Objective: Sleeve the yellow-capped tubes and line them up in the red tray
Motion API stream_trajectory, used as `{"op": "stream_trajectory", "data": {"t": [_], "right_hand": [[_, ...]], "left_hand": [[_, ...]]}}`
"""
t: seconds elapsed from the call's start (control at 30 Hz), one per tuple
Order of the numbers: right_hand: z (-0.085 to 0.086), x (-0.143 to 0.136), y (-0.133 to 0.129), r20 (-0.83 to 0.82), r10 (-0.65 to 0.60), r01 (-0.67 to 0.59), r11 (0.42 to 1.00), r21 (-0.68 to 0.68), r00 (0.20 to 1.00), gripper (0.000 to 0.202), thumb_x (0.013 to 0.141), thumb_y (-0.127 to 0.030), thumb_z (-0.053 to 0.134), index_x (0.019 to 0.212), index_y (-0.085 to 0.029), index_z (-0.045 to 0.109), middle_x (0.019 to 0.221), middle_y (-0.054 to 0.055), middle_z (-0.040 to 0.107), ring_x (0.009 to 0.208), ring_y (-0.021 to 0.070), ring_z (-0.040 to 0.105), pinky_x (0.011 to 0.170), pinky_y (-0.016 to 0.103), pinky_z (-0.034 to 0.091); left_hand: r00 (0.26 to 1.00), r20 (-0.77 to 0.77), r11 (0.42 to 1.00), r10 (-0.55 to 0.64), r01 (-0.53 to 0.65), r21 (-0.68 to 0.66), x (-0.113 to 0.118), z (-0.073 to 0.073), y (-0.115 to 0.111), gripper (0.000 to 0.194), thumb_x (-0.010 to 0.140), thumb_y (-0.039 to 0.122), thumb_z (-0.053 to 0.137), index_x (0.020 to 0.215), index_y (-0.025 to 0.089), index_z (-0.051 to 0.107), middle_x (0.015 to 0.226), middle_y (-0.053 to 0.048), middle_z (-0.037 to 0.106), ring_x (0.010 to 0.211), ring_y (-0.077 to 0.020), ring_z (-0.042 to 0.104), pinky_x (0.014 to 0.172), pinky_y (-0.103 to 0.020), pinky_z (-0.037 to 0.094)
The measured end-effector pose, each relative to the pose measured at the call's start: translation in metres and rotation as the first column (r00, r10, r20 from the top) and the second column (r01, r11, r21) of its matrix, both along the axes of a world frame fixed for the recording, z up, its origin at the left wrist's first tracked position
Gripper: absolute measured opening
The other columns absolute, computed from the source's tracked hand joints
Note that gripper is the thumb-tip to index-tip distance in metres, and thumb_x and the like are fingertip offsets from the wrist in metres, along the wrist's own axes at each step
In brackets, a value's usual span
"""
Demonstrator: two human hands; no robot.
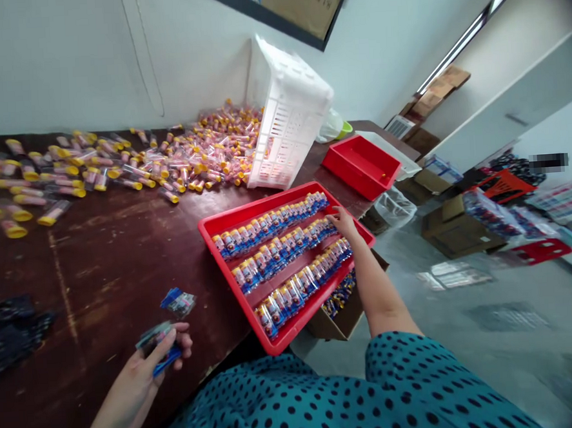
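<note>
Beside right hand [343, 224], packed tubes [275, 251]

Narrow lanes [281, 277] between tube rows [283, 249]

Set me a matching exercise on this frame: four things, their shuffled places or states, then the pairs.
1. Left hand
2. Right hand
3. White basket
4. Loose tubes

A. Scattered across the dark table
B. Holding blue-and-clear pieces
C. Tipped over beside the wall
D. At one end of the middle row in the red tray

Pairs: 1-B, 2-D, 3-C, 4-A
</note>
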State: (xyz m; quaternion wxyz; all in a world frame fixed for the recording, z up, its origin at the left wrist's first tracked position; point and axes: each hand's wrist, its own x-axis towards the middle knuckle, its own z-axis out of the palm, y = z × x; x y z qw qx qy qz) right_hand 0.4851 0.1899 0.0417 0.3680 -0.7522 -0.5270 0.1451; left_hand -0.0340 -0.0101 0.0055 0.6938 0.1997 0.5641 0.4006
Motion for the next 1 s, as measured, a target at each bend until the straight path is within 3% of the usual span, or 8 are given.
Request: {"op": "stream_trajectory", "data": {"t": [0.17, 0.3, 0.33, 0.4, 0.5, 0.57, 0.83, 1.0], "right_hand": [[-0.001, -0.052, 0.013, -0.038, 0.115, -0.108, 0.980, 0.168, 0.993, 0.020, 0.088, -0.024, 0.058, 0.104, -0.012, 0.060, 0.089, 0.010, 0.070, 0.077, 0.0156, 0.057, 0.075, 0.029, 0.043], [-0.011, -0.174, 0.004, -0.122, 0.487, -0.471, 0.871, 0.138, 0.865, 0.018, 0.088, -0.029, 0.063, 0.101, -0.016, 0.067, 0.091, 0.005, 0.072, 0.078, 0.0135, 0.061, 0.074, 0.025, 0.045], [-0.014, -0.212, -0.005, -0.140, 0.612, -0.601, 0.791, 0.114, 0.778, 0.018, 0.087, -0.031, 0.066, 0.098, -0.018, 0.069, 0.088, 0.003, 0.072, 0.076, 0.0133, 0.062, 0.072, 0.024, 0.046], [-0.019, -0.285, -0.025, -0.085, 0.884, -0.885, 0.464, 0.035, 0.460, 0.018, 0.090, -0.030, 0.062, 0.100, -0.018, 0.071, 0.092, 0.004, 0.073, 0.079, 0.0140, 0.064, 0.074, 0.024, 0.045], [-0.028, -0.370, -0.041, 0.038, 0.987, -0.963, 0.158, -0.217, 0.153, 0.018, 0.092, -0.025, 0.059, 0.103, -0.019, 0.072, 0.097, 0.005, 0.074, 0.086, 0.0153, 0.066, 0.076, 0.023, 0.044], [-0.033, -0.411, -0.028, 0.106, 0.988, -0.930, 0.141, -0.339, 0.111, 0.018, 0.091, -0.025, 0.060, 0.102, -0.019, 0.073, 0.098, 0.005, 0.075, 0.087, 0.0162, 0.067, 0.074, 0.022, 0.043], [-0.019, -0.553, 0.094, 0.348, 0.904, -0.875, 0.364, -0.318, 0.250, 0.029, 0.092, -0.015, 0.049, 0.112, -0.011, 0.070, 0.114, 0.016, 0.071, 0.102, 0.0240, 0.067, 0.084, 0.028, 0.047], [-0.016, -0.632, 0.103, 0.397, 0.901, -0.912, 0.300, -0.281, 0.174, 0.038, 0.093, -0.009, 0.044, 0.125, -0.016, 0.063, 0.135, 0.014, 0.060, 0.124, 0.0231, 0.053, 0.104, 0.036, 0.040]], "left_hand": [[0.997, 0.033, 0.997, 0.065, -0.066, 0.030, 0.001, -0.006, -0.007, 0.044, 0.062, 0.045, 0.087, 0.094, 0.016, 0.075, 0.086, -0.007, 0.074, 0.081, -0.0198, 0.067, 0.064, -0.025, 0.058], [0.999, 0.018, 0.996, 0.033, -0.035, 0.087, -0.002, -0.016, -0.010, 0.037, 0.065, 0.044, 0.086, 0.081, 0.013, 0.073, 0.073, -0.006, 0.071, 0.067, -0.0192, 0.068, 0.047, -0.022, 0.050], [0.998, 0.005, 0.993, 0.060, -0.061, 0.098, -0.004, -0.018, -0.010, 0.037, 0.064, 0.043, 0.086, 0.081, 0.013, 0.073, 0.071, -0.005, 0.070, 0.065, -0.0185, 0.067, 0.045, -0.021, 0.048], [0.991, -0.005, 0.985, 0.137, -0.136, 0.104, -0.008, -0.021, -0.010, 0.037, 0.063, 0.040, 0.088, 0.084, 0.013, 0.073, 0.073, -0.005, 0.071, 0.065, -0.0174, 0.068, 0.047, -0.021, 0.049], [0.968, 0.065, 0.963, 0.242, -0.248, 0.102, -0.016, -0.015, -0.015, 0.040, 0.065, 0.039, 0.087, 0.093, 0.014, 0.073, 0.084, -0.006, 0.074, 0.073, -0.0182, 0.070, 0.059, -0.025, 0.056], [0.946, 0.124, 0.946, 0.301, -0.312, 0.086, -0.023, -0.010, -0.023, 0.039, 0.068, 0.041, 0.084, 0.095, 0.015, 0.073, 0.087, -0.007, 0.074, 0.076, -0.0192, 0.071, 0.063, -0.027, 0.057], [0.878, 0.053, 0.879, 0.475, -0.476, 0.000, -0.064, -0.024, -0.058, 0.048, 0.064, 0.046, 0.086, 0.099, 0.015, 0.074, 0.085, -0.010, 0.076, 0.074, -0.0208, 0.072, 0.057, -0.024, 0.054], [0.845, 0.012, 0.845, 0.534, -0.534, 0.005, -0.073, -0.039, -0.069, 0.052, 0.052, 0.057, 0.089, 0.077, 0.014, 0.075, 0.077, -0.012, 0.074, 0.069, -0.0233, 0.071, 0.054, -0.027, 0.053]]}}
